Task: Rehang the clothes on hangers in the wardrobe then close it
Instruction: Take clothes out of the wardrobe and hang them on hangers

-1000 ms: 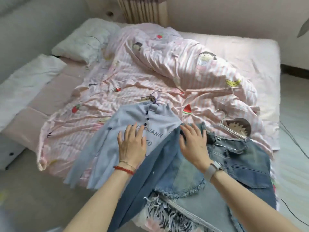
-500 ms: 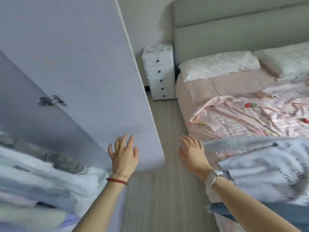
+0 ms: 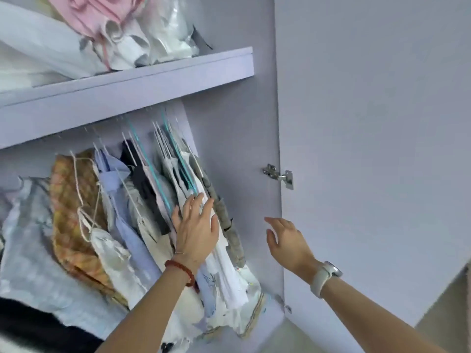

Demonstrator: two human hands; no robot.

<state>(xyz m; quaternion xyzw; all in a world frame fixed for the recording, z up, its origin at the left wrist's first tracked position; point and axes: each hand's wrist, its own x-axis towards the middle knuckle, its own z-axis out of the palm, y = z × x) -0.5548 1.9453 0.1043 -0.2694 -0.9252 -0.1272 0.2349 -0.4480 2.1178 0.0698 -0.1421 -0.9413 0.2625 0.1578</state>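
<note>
Pale purple wardrobe [image 3: 229, 149] stands open, hanging clothes on thin hangers [image 3: 142, 200] under its shelf. Left hand [image 3: 196, 230] presses them, fingers spread. Right hand [image 3: 288, 245] beside them, fingers loose, empty.

Soft even daylight, source not visible. No glare. Faint shadow under shelf [image 3: 127, 80] and beside clothes [image 3: 142, 212]. Slight motion blur throughout; hangers [image 3: 163, 138] smeared, fabric at left edge mushy. Wide-angle bend: shelf and door [image 3: 369, 123] edges tilt. Colours washed lilac.

Bare forearms; red bead bracelet [image 3: 181, 270] left, white watch [image 3: 327, 273] right.
</note>
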